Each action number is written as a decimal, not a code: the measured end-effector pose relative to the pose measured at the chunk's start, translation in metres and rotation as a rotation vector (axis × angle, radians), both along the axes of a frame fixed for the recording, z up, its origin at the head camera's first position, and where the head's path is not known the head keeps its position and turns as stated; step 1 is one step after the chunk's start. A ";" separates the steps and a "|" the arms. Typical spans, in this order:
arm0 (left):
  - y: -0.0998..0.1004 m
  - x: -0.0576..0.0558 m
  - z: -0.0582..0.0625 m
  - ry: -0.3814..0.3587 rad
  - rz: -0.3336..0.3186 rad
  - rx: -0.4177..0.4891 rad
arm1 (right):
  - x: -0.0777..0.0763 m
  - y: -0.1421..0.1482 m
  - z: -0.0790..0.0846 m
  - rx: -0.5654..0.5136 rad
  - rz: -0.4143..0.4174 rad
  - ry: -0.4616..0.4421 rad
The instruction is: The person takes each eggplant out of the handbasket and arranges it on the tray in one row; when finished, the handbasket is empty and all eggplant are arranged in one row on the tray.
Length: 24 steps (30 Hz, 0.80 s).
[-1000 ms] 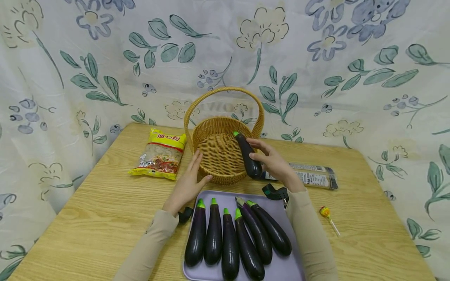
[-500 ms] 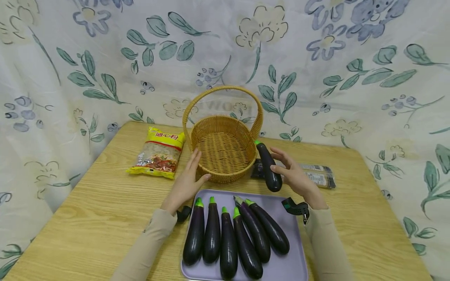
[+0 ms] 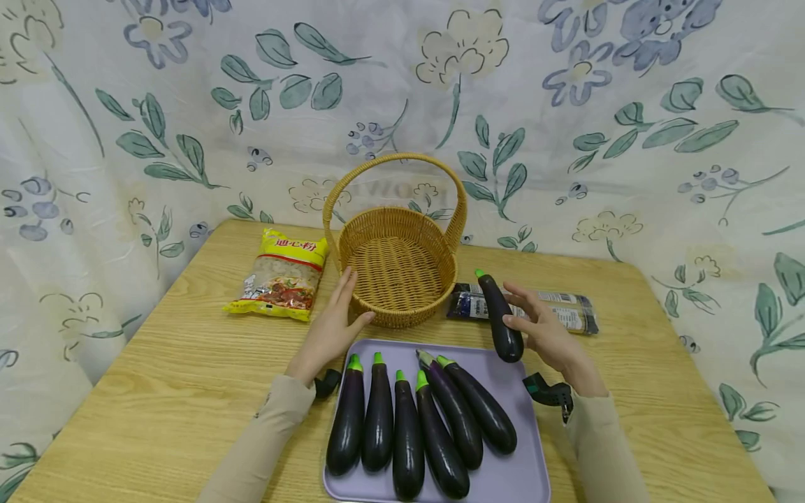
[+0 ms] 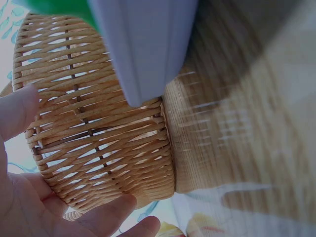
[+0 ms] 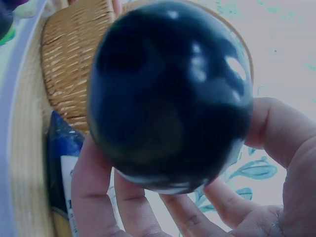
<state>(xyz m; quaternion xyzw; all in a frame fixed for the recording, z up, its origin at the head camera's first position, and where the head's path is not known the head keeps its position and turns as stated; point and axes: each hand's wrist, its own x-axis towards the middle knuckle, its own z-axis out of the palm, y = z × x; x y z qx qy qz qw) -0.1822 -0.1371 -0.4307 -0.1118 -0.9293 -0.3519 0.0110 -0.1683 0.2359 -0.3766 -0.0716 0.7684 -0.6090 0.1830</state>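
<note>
My right hand [image 3: 553, 342] grips a dark glossy eggplant [image 3: 499, 318] between thumb and fingers, its green stem tilted up and to the left. It is held to the right of the wicker basket [image 3: 402, 320], over the table near the tray's back right corner. In the right wrist view the rounded end of that eggplant fills the middle. With fingers extended, my left hand [image 3: 327, 342] rests against the basket's left front side; the left wrist view shows the thumb [image 4: 19, 111] at its rim. The basket's inside is bare. Several eggplants [image 3: 409, 440] lie side by side on the lilac tray [image 3: 508, 381].
A yellow bag of macaroni [image 3: 286, 276] lies left of the basket. To the right, a long clear-and-dark packet [image 3: 569, 314] lies partly behind the right hand and the eggplant. The basket's tall arched handle [image 3: 396, 157] stands upright before a floral curtain [image 3: 377, 77].
My right hand has carried the eggplant from over the basket's right rim rightward and toward me. My left hand has stayed at the basket. The lollipop on the right is now hidden behind the right arm.
</note>
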 end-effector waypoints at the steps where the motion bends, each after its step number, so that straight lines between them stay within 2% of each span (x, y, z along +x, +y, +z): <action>1: 0.000 0.000 0.000 0.001 0.001 -0.001 | 0.001 0.001 -0.001 0.007 0.002 -0.003; 24: -0.001 0.001 0.001 -0.002 -0.001 -0.001 | 0.020 0.013 -0.010 0.051 -0.003 -0.044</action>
